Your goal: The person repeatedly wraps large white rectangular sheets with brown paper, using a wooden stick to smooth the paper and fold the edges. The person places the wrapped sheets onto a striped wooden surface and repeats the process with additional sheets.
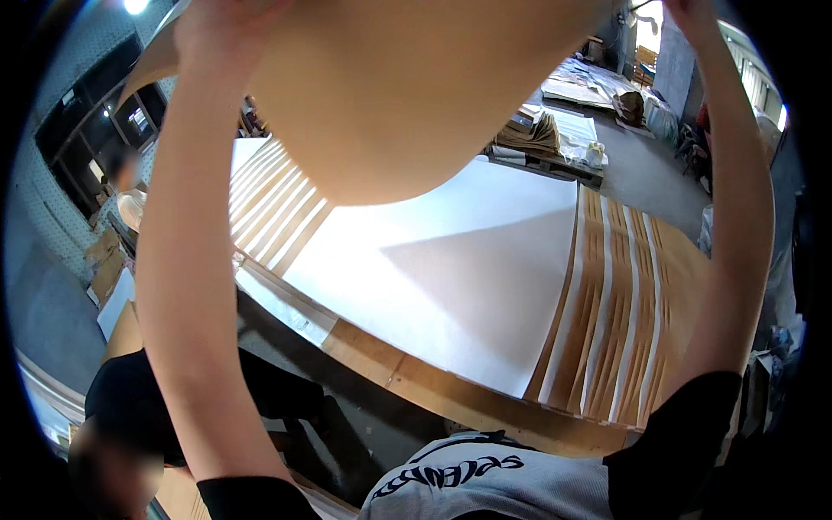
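Note:
A large sheet of brown paper (416, 95) hangs in a curve across the top of the view, close and blurred. My left hand (230, 30) is raised at the upper left and closed on the sheet's edge. At the top right edge shows only part of my right hand (692, 10), also raised; its fingers are cut off by the frame. Below the sheet, a white sheet (451, 277) lies on a wide table, with a shadow across it. Overlapping brown and white sheets (598, 312) fan out at its right, and more striped sheets (277, 195) at its left.
The table's wooden edge (381, 360) runs in front of me. A person in black (130, 407) is at the lower left, another person (130, 195) farther back. Stacked paper on a pallet (555, 143) and more piles (589, 82) stand on the floor behind.

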Demonstrator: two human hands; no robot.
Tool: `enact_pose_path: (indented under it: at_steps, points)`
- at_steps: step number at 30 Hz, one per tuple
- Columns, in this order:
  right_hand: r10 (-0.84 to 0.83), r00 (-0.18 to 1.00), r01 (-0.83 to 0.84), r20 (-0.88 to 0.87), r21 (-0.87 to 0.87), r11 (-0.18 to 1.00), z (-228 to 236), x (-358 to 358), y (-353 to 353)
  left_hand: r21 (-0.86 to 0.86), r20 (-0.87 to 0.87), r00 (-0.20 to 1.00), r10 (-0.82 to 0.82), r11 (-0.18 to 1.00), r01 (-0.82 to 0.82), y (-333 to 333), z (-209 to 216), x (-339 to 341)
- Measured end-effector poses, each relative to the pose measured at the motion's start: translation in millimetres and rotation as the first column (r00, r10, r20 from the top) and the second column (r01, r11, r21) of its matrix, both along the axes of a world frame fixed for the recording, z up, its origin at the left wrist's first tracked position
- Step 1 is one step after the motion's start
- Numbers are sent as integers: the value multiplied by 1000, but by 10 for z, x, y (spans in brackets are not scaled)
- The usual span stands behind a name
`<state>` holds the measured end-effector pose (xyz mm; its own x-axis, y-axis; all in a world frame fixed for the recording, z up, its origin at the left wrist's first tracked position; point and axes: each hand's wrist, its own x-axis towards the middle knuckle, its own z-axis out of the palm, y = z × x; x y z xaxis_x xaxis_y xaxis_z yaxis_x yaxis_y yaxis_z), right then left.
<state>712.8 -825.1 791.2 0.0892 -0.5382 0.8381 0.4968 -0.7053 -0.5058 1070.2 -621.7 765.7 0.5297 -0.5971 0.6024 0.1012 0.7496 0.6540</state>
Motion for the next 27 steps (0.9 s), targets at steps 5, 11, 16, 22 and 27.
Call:
enact_pose_path:
  at_steps: [5,11,16,22,27]
  points:
    - [-456,890,451,-17,183,874,-493,-403,325,-62,134,893,-430,896,441,-757,-498,633]
    - [-811,580,738,-77,472,483,-1892,-191,1637,229,-23,888,-459,862,452,-658,-1883,1061]
    - [-767,569,657,-296,724,209,-4012,734,2386,570,-227,892,-390,690,447,-561,-3373,1860]
    - [-600,779,301,-182,948,104,-5494,1595,2919,820,-350,870,-347,336,464,-398,-4855,2517]
    - [-611,729,353,-309,934,-51,-5722,1851,2880,804,-440,870,-220,334,491,-340,-5673,2582]
